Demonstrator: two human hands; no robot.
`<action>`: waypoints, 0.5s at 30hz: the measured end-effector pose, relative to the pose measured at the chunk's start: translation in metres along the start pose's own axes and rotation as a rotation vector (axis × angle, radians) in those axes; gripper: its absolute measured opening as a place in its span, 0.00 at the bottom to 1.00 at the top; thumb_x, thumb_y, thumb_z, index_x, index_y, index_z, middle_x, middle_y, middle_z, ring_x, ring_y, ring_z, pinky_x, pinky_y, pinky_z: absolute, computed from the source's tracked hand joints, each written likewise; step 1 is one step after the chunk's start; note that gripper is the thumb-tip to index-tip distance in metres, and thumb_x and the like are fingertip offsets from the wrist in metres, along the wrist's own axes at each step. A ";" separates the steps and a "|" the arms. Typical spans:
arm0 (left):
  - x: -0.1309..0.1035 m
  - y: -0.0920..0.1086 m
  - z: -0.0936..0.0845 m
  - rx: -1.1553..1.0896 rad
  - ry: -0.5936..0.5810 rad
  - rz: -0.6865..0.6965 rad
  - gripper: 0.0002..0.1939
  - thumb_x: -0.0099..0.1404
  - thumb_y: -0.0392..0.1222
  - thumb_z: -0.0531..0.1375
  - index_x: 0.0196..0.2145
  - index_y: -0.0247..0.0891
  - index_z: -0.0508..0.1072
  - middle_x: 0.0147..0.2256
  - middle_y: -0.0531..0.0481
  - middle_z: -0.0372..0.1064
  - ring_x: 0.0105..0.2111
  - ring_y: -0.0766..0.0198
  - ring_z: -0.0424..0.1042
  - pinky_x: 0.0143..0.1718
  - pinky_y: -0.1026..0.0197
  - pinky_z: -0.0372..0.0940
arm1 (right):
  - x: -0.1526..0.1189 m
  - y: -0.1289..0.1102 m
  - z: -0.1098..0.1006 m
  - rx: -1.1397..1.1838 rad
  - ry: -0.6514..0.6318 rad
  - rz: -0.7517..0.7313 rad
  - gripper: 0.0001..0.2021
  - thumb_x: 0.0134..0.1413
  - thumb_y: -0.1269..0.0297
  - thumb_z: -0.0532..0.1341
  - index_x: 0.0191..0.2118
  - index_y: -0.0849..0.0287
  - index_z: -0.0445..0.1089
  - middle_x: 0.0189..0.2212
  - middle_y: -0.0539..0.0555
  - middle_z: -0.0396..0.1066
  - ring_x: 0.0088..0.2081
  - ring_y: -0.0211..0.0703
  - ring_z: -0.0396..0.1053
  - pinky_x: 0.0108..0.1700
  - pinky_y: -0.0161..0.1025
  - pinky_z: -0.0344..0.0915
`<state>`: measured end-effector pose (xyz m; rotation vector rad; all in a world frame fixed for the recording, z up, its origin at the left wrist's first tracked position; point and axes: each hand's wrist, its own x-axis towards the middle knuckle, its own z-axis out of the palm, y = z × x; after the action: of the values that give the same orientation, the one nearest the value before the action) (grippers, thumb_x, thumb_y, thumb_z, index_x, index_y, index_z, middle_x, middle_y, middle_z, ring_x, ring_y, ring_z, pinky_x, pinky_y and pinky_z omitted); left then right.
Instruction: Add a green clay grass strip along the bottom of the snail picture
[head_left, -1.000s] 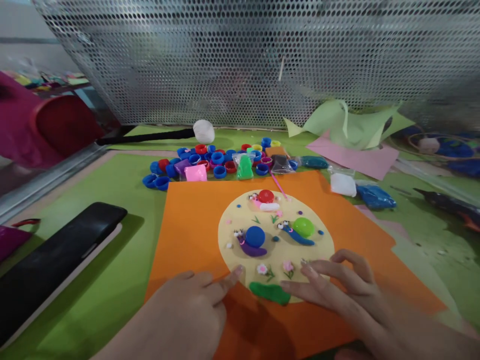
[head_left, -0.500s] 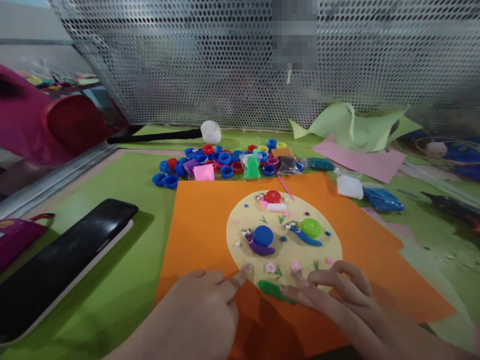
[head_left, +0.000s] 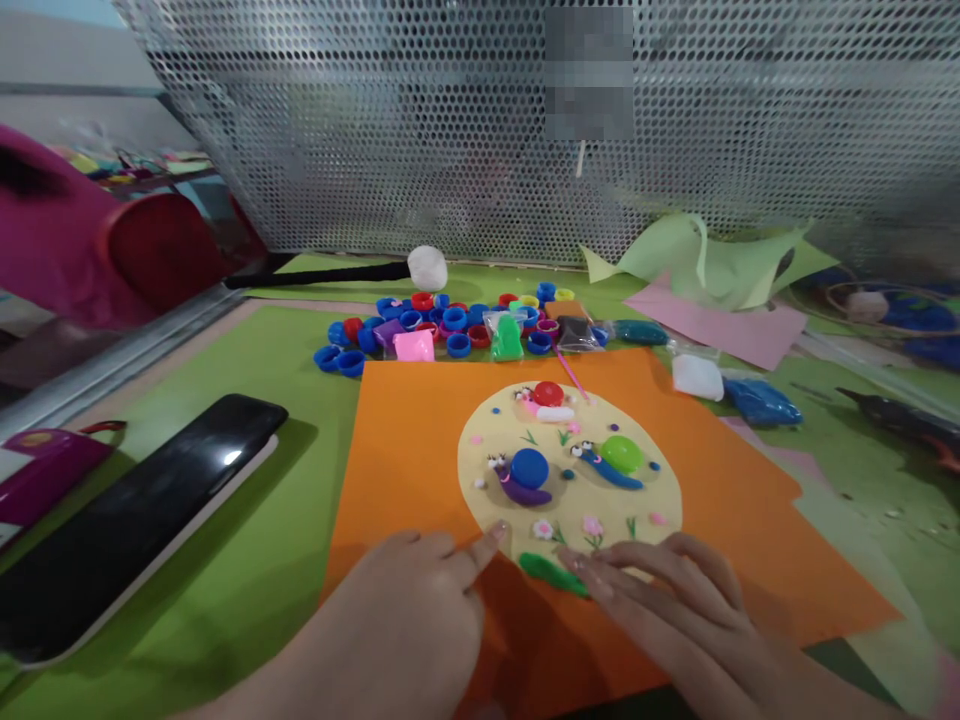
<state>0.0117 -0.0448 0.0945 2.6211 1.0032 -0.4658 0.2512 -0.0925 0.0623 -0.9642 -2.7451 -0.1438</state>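
Observation:
A round pale-yellow paper [head_left: 480,460] lies on an orange sheet [head_left: 405,450]. On it sit three clay snails with cap shells: a blue-shelled snail [head_left: 528,474], a green-shelled snail [head_left: 616,460] and a red-shelled snail [head_left: 547,397]. Clay flowers, such as a white flower [head_left: 543,530], and small balls dot the paper. A flattened strip of green clay [head_left: 553,574] lies along its near edge. My left hand [head_left: 420,610] rests an outstretched index finger on the paper's lower left rim, other fingers curled. My right hand [head_left: 667,600] has its fingers extended, tips on the green strip's right part.
Bottle caps [head_left: 454,318] and clay packets, including a pink packet [head_left: 414,346], are piled behind the sheet. A black phone [head_left: 150,510] lies at left. Crumpled green paper [head_left: 690,260] stands far right, before a perforated metal panel [head_left: 375,130]. Dark scissors [head_left: 900,415] lie at right.
My right fingers have moved left from the pink flower to the green strip and drawn closer together. My left hand has stayed at the paper's rim. The view has shifted slightly.

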 end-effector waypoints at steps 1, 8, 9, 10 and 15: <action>0.000 -0.001 0.003 0.000 0.005 0.014 0.15 0.56 0.51 0.61 0.30 0.36 0.79 0.34 0.40 0.76 0.30 0.48 0.73 0.29 0.49 0.68 | 0.001 -0.002 0.004 -0.026 0.015 0.011 0.22 0.62 0.62 0.50 0.60 0.64 0.55 0.47 0.56 0.71 0.51 0.47 0.65 0.48 0.44 0.64; -0.003 -0.005 0.015 0.007 0.100 0.033 0.15 0.53 0.51 0.60 0.30 0.36 0.78 0.42 0.39 0.74 0.28 0.52 0.72 0.25 0.53 0.66 | 0.008 -0.007 0.006 -0.011 0.156 -0.096 0.20 0.65 0.73 0.42 0.60 0.58 0.54 0.47 0.45 0.71 0.53 0.36 0.61 0.58 0.42 0.51; -0.004 -0.005 0.015 0.007 0.100 0.033 0.15 0.53 0.51 0.60 0.30 0.36 0.78 0.42 0.39 0.74 0.28 0.52 0.72 0.26 0.53 0.66 | 0.010 -0.006 0.003 -0.047 0.108 -0.100 0.20 0.65 0.69 0.44 0.60 0.59 0.54 0.49 0.47 0.70 0.54 0.39 0.61 0.55 0.42 0.55; -0.004 -0.004 0.015 0.013 0.094 0.032 0.16 0.53 0.52 0.60 0.29 0.36 0.78 0.43 0.39 0.74 0.28 0.52 0.72 0.26 0.52 0.66 | 0.013 -0.006 0.001 -0.094 0.078 -0.097 0.19 0.65 0.65 0.45 0.59 0.61 0.56 0.49 0.51 0.70 0.53 0.43 0.62 0.50 0.43 0.60; -0.002 -0.005 0.020 -0.047 0.136 0.012 0.19 0.51 0.53 0.62 0.33 0.35 0.78 0.42 0.37 0.74 0.28 0.50 0.72 0.26 0.50 0.66 | 0.020 -0.014 0.025 -0.091 0.318 -0.006 0.21 0.66 0.63 0.39 0.51 0.58 0.65 0.45 0.49 0.73 0.48 0.47 0.64 0.53 0.48 0.54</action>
<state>0.0030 -0.0495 0.0764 2.6447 1.0259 -0.2614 0.2226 -0.0868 0.0431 -0.8703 -2.4675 -0.3907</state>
